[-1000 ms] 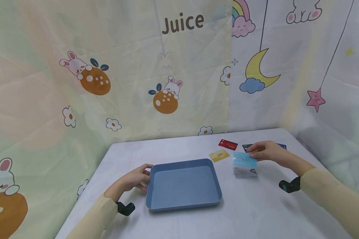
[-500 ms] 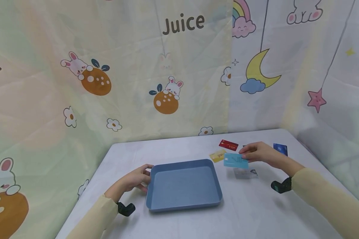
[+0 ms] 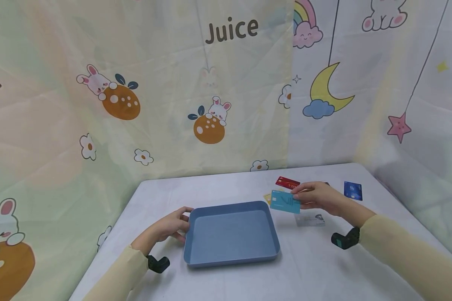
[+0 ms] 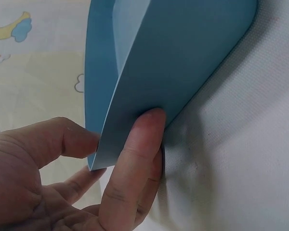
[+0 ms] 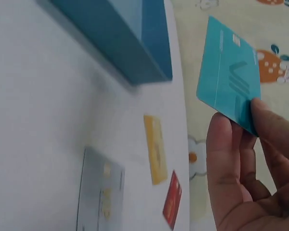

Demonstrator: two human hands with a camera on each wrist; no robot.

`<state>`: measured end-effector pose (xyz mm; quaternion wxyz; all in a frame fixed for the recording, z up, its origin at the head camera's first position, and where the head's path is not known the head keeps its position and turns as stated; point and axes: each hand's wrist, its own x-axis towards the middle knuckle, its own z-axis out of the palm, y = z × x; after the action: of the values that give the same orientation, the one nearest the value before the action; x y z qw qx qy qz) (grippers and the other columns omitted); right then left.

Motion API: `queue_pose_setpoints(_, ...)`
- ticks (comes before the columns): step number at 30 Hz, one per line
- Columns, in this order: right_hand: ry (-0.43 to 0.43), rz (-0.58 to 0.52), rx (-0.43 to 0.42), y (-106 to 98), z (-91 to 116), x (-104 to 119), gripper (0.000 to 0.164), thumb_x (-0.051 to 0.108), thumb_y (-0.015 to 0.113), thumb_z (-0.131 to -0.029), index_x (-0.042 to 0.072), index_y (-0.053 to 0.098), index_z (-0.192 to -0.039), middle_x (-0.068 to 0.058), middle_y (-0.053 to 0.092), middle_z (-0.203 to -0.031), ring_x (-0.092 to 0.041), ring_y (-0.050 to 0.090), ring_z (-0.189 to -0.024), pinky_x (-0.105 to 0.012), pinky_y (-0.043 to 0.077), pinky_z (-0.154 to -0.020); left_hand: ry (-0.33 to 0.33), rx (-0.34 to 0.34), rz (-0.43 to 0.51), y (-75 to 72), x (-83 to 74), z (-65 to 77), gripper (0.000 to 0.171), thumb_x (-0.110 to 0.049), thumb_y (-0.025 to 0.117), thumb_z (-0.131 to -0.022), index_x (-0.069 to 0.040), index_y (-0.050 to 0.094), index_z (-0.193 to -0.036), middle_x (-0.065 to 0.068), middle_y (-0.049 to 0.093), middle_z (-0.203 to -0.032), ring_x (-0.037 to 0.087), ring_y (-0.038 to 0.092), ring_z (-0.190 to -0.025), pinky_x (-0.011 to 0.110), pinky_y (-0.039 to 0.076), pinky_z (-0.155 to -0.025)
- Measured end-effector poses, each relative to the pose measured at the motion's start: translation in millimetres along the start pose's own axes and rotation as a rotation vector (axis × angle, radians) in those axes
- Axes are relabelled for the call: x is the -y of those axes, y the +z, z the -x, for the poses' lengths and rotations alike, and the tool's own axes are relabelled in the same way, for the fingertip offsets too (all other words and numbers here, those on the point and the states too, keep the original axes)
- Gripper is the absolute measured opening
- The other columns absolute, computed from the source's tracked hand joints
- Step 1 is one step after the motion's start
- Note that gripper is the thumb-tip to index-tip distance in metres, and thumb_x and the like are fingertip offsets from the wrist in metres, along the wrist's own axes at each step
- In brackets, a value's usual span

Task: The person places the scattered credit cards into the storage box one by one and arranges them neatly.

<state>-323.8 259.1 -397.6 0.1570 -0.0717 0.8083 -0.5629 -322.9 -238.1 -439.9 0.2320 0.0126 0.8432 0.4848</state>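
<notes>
My right hand (image 3: pixel 318 197) pinches a teal plastic card (image 3: pixel 283 202) by its right end, between thumb and fingers. In the right wrist view the teal card (image 5: pixel 229 72) is tilted and held up off the table, with a chip and stripe-like marks showing. From the head view it overlaps the yellow card (image 3: pixel 267 198) and comes close to the back right corner of a blue rectangular tray (image 3: pixel 231 234). My left hand (image 3: pixel 169 225) grips that tray at its back left corner; in the left wrist view, fingertips (image 4: pixel 151 122) press its outer wall.
A grey-white card (image 3: pixel 309 218) lies below the right hand, right of the tray. Behind are a red VIP card (image 3: pixel 287 182) and a blue card (image 3: pixel 353 190). A dark card is mostly hidden by the right hand. A printed curtain hangs behind the white table (image 3: pixel 233 284).
My right hand has lifted the teal card from above the grey-white card and carried it left toward the tray, uncovering the blue card. My left hand stays at the tray.
</notes>
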Motion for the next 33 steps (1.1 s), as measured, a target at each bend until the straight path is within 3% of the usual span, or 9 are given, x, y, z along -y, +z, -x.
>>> queue_pose_setpoints(8,0.058,-0.018,-0.053,27,2,19,0.042,0.024,0.072,-0.097,-0.003,0.067,-0.129,-0.017,0.069,-0.119,-0.021,0.074,-0.09,-0.036,0.062,-0.083,-0.001,0.0,0.005,0.4,1.0,0.3,0.076,-0.002,0.064,-0.083,-0.01,0.039,-0.155,0.022,0.057,-0.136,0.028,0.067,-0.102,0.043,0.062,-0.068)
queue_pose_setpoints(18,0.123,-0.029,-0.082,37,1,25,0.044,0.026,0.073,-0.097,0.0,0.066,-0.132,-0.016,0.07,-0.111,-0.022,0.074,-0.081,-0.032,0.061,-0.074,0.002,-0.005,0.007,-0.6,3.7,-1.5,0.077,-0.002,0.063,-0.082,-0.01,0.04,-0.155,0.022,0.057,-0.135,0.028,0.066,-0.102,0.043,0.062,-0.068)
queue_pose_setpoints(33,0.132,-0.068,-0.069,55,-6,24,0.043,0.026,0.074,-0.096,0.0,0.068,-0.13,-0.014,0.071,-0.105,-0.023,0.076,-0.078,-0.031,0.061,-0.071,-0.004,0.0,0.007,-0.7,0.1,1.4,0.076,-0.001,0.063,-0.083,-0.01,0.039,-0.155,0.021,0.058,-0.134,0.027,0.067,-0.099,0.042,0.062,-0.066)
